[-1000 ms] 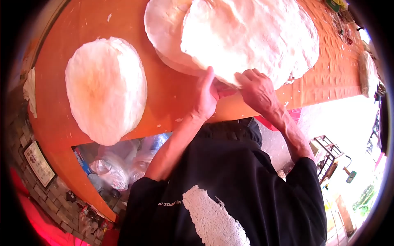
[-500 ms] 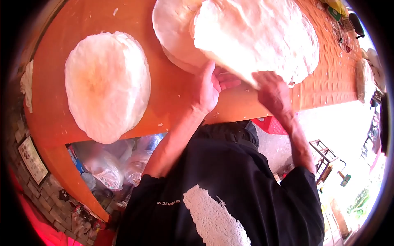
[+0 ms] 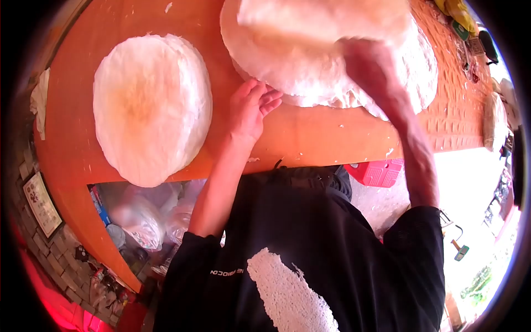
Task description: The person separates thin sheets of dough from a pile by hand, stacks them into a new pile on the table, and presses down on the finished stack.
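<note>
My right hand point(image 3: 370, 61), blurred by motion, is closed on the near edge of a pale, soft oval sheet point(image 3: 326, 19) and holds that edge raised. Under it lies a larger pile of similar whitish sheets point(image 3: 310, 77) on the orange table point(image 3: 232, 149). Beside the pile's near left edge, my left hand point(image 3: 251, 108) has its fingers partly spread and slightly bent, with nothing in them. Further left, a separate oval stack point(image 3: 149, 110) of pale sheets lies flat, yellowish in its middle.
Plastic bags point(image 3: 141, 221) sit beneath the table at the left. A red plastic stool point(image 3: 379, 171) stands below the front edge. A wrapped bundle point(image 3: 494, 122) and small items are at the far right. A framed sign point(image 3: 42, 205) is at the lower left.
My right hand has moved up and away from my body, lifting the sheet's near edge off the pile. My left hand has come off the sheet's edge and shifted left.
</note>
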A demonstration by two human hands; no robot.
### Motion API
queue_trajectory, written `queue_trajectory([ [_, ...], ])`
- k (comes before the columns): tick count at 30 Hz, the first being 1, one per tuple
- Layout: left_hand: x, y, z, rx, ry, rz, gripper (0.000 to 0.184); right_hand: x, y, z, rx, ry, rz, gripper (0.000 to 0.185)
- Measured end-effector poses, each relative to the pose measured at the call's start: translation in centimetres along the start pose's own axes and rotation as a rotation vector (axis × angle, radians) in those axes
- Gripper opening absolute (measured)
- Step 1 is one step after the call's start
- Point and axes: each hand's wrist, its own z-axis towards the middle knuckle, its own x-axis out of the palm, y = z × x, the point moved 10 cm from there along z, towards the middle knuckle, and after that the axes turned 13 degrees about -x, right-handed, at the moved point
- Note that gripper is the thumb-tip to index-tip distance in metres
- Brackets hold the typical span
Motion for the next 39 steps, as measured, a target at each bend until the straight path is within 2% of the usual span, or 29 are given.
queue_trajectory([
  [1, 0.2, -0.1, 0.1, 0.002, -0.001, -0.002, 0.02, 1.7, 1.3, -0.4, -0.058, -0.034, 0.169, 0.011],
  [2, 0.7, -0.2, 0.0, 0.012, 0.013, -0.014, 0.017, 5.1, 1.3, -1.0, -0.019, -0.076, 0.169, 0.011],
  [5, 1.0, -0.5, -0.2, 0.039, 0.005, -0.013, 0.015, 3.2, 1.5, -1.8, -0.001, -0.186, 0.228, 0.01],
  [10, 2.5, 0.9, 1.2, -0.1, 0.129, -0.092, 0.02, 3.0, 4.5, -0.9, 0.0, -0.138, 0.251, 0.01],
  [16, 3.2, 0.9, 1.5, -0.134, 0.262, -0.137, 0.03, 4.0, 6.6, 2.3, -0.047, -0.102, 0.27, 0.009],
  [17, 3.3, 0.7, 1.7, -0.135, 0.276, -0.148, 0.031, 4.6, 7.4, 2.4, -0.056, -0.07, 0.28, 0.012],
  [19, 3.3, 0.3, 1.6, -0.121, 0.285, -0.122, 0.032, 3.3, 8.4, 0.9, -0.075, -0.178, 0.421, 0.028],
  [20, 3.2, 0.3, 1.6, -0.131, 0.295, -0.124, 0.033, 3.1, 8.5, 0.0, -0.073, -0.208, 0.447, 0.045],
  [23, 3.7, 0.9, 1.5, -0.163, 0.348, -0.157, 0.033, 2.4, 8.4, -0.8, -0.046, -0.319, 0.333, 0.047],
  [25, 4.2, -0.6, 1.2, -0.038, 0.315, -0.182, 0.034, 3.6, 8.2, -0.5, -0.011, -0.364, 0.283, 0.042],
  [27, 4.2, -0.9, 1.0, -0.016, 0.32, -0.167, 0.035, 3.4, 8.0, 0.0, -0.043, -0.454, 0.212, 0.03],
  [28, 3.9, -0.9, 0.8, -0.027, 0.275, -0.137, 0.035, 3.8, 7.3, 0.6, -0.052, -0.407, 0.246, 0.02],
  [30, 3.2, -0.7, 0.2, -0.043, 0.233, -0.105, 0.035, 2.4, 4.7, 1.6, -0.079, -0.295, 0.218, 0.012],
  [31, 2.6, -0.9, -0.3, -0.003, 0.218, -0.025, 0.034, 1.0, 2.6, 2.9, 0.013, -0.014, 0.056, 0.016],
  [33, 1.7, -1.0, -1.8, 0.033, 0.201, 0.051, 0.033, -5.6, -0.4, 3.6, 0.062, -0.022, -0.041, 0.015],
  [35, -0.8, -1.0, -2.7, 0.022, -0.064, 0.191, 0.033, -15.2, -1.1, 1.1, 0.304, -0.341, -0.059, 0.012],
  [37, -2.1, -0.6, -2.5, 0.016, -0.13, 0.147, 0.032, -17.0, 2.4, 0.2, -0.078, -0.553, -0.141, 0.014],
  [38, -3.0, -0.7, -2.4, 0.056, -0.189, 0.115, 0.031, -13.9, 3.0, 1.2, -0.055, -0.277, -0.336, 0.015],
  [39, -3.8, -0.9, -2.6, 0.095, -0.25, 0.083, 0.03, -11.5, 3.6, 1.3, -0.03, -0.274, -0.217, 0.013],
])
